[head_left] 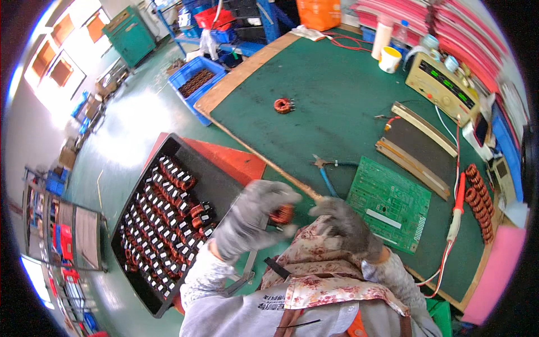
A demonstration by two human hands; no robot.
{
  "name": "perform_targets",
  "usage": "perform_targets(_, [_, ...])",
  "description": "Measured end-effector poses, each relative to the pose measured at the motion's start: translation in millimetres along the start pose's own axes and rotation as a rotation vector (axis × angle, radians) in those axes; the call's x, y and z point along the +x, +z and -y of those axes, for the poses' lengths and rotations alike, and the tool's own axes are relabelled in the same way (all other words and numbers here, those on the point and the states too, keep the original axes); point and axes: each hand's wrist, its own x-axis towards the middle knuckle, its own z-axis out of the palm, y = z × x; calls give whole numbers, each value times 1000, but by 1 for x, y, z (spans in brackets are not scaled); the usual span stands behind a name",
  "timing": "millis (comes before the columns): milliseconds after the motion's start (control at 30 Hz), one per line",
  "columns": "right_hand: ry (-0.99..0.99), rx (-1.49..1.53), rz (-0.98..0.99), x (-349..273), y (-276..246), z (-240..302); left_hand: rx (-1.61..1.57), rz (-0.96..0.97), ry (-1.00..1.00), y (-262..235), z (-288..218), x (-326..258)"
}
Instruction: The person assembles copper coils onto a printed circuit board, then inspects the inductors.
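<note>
My left hand [250, 213], in a grey glove, is closed on a copper-wound ring coil [282, 214] just off the table's edge. Beside it my right hand [349, 229], also gloved in grey, hovers over the flowered apron [303, 255]. Its fingers are bent and blurred, and whatever may be in them cannot be made out. Left of my left hand, a black tray [218, 161] bears rows of copper coils [160, 224] with white blocks. Pliers with blue-green handles [327, 175] lie close ahead of my right hand.
A green circuit board [365, 194] lies on the green-topped table [247, 84], with a lone coil [283, 105] farther off. At right are a red-handled tool [459, 199] with a cable, stacked coils [480, 205] and a beige power supply [441, 90]. A blue crate [190, 71] stands beyond the tray.
</note>
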Motion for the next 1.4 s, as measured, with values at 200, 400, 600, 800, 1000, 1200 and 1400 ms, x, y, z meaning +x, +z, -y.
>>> perform_targets(200, [-252,313,-37,8,-7,-2,-250,158,321,68,-18,53])
perform_targets(400, [-60,472,-506,-37,-86,28,-230,-203,33,61,59,104])
perform_targets(600, [-48,-703,-948,-18,-159,18,196,-318,-290,90,232,113])
perform_targets(800, [-124,-1062,-812,24,-184,4,-349,-357,-414,85,279,138])
perform_targets(1000, [-77,-960,-784,49,-203,-27,197,-36,-450,109,234,208])
perform_targets(1200, [-48,-915,-736,70,-187,-18,-308,-95,-434,80,278,208])
perform_targets(1400, [-86,-1066,-866,12,-205,-19,-177,-1,-224,16,128,168])
